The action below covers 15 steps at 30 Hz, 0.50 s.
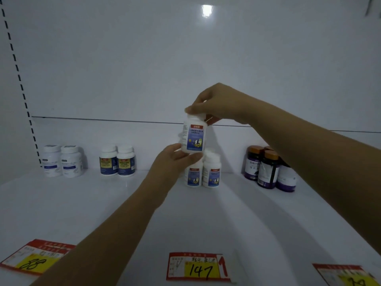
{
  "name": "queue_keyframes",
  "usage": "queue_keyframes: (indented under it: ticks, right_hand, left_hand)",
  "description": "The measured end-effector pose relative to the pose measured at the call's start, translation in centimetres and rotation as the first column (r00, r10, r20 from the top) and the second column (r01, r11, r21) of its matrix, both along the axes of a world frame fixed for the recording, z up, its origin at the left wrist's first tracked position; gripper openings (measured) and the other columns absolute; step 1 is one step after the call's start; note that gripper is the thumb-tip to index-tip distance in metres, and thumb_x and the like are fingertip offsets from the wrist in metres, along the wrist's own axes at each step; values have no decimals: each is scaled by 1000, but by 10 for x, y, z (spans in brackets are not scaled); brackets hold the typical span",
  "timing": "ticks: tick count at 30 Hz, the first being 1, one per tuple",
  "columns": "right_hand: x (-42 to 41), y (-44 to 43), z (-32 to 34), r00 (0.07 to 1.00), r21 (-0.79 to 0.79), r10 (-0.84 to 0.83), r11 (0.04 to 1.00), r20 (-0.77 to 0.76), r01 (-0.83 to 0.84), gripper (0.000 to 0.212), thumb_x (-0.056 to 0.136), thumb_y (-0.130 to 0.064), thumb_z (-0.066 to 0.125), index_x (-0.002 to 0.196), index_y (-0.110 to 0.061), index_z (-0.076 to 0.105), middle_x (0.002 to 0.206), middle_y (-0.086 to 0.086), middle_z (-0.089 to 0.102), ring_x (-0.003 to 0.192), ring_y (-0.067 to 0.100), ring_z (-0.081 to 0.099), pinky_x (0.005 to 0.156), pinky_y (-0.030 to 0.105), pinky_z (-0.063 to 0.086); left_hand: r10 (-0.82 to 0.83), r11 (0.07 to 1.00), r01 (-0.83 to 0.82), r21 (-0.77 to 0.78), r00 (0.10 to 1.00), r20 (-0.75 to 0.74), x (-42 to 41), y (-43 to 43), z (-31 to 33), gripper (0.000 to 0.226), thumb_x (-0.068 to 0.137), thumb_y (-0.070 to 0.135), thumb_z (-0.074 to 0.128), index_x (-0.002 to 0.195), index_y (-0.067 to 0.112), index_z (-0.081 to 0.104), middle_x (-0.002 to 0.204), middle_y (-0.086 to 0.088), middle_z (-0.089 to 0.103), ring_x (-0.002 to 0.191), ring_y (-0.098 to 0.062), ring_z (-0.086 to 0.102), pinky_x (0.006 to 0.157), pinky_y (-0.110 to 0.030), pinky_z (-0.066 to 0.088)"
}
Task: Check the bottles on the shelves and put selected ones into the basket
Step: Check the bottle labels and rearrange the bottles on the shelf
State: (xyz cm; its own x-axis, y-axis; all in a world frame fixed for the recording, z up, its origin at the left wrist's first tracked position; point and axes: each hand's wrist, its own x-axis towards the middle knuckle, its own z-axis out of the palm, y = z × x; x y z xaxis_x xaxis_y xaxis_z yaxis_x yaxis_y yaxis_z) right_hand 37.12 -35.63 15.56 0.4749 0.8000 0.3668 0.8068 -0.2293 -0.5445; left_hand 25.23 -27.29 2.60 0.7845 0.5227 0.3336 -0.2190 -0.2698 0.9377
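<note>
Price tag nearest; left hand cups white pill bottle underneath, right hand pinches cap; hold label square, steady.

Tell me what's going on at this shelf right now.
A person holds a white blue-labelled pill bottle above the shelf, the right hand pinching its cap and the left hand gripping its base. Two matching bottles stand on the shelf just below it. Dark purple bottles stand to the right.
</note>
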Motion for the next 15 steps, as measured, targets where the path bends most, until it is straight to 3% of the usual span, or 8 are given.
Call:
queue_keyframes:
  ticks: [3,10,15]
  right_hand:
    - [-1,-7,-10,999,-6,26,1000,-35,-27,35,83,-35,71,96,-2,71,93,11,72,82,20,72,74,28,60]
    - [4,-21,-24,995,-19,5,1000,-104,-7,40,81,-41,71,92,-2,72,89,9,73,80,19,72,75,25,59]
    - [8,-27,-28,991,-50,-2,999,-132,-4,43,80,-42,71,94,-2,72,89,8,74,77,17,72,70,22,58]
  left_hand:
    - [0,1000,-1,-24,1000,-8,-3,-4,-3,27,83,20,68,110,21,65,100,10,71,86,1,67,69,-13,51]
    - [-44,998,41,-44,997,-68,-5,-12,-11,35,80,25,69,115,18,63,109,1,69,98,-13,65,90,-29,50]
    - [-71,997,70,-17,996,-54,-5,-18,-15,19,80,28,69,98,28,63,99,9,69,90,-3,65,76,-18,48]
